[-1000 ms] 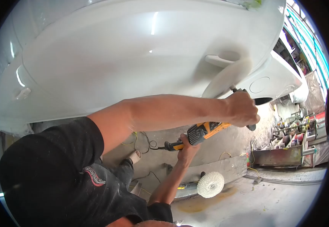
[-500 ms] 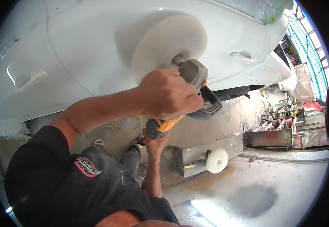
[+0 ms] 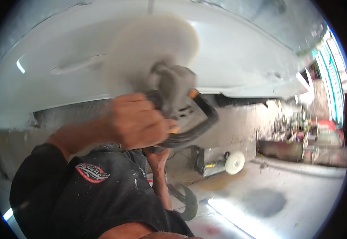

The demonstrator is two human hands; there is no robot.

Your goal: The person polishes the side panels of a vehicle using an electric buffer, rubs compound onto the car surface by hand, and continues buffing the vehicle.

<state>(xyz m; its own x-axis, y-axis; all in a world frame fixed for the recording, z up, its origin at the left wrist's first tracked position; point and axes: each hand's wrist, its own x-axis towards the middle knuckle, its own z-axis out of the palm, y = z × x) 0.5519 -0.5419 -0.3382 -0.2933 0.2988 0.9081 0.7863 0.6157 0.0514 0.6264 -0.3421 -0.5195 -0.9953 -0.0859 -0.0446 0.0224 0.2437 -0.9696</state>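
A polisher (image 3: 175,85) with a white round pad (image 3: 151,47) is held against the white car's side panel (image 3: 229,51); the pad is blurred as if spinning. My left hand (image 3: 135,123) is closed round the front of the tool, by its black side handle. Lower down, my right hand (image 3: 157,157) grips the polisher's rear end, its fingers partly hidden behind my left arm and the tool. To the left of the pad is a blurred door handle (image 3: 77,65) on the car.
On the floor stands a grey box (image 3: 215,159), with a white fluffy pad (image 3: 235,163) on a tool at its right end. Cluttered metal racks and a red item (image 3: 326,127) are at the far right. A bright light strip (image 3: 237,221) shows at lower right.
The polisher has moved left along the panel, closer to the door handle, and its body has turned. My left hand went with it. The head view has shifted too, and is more blurred.
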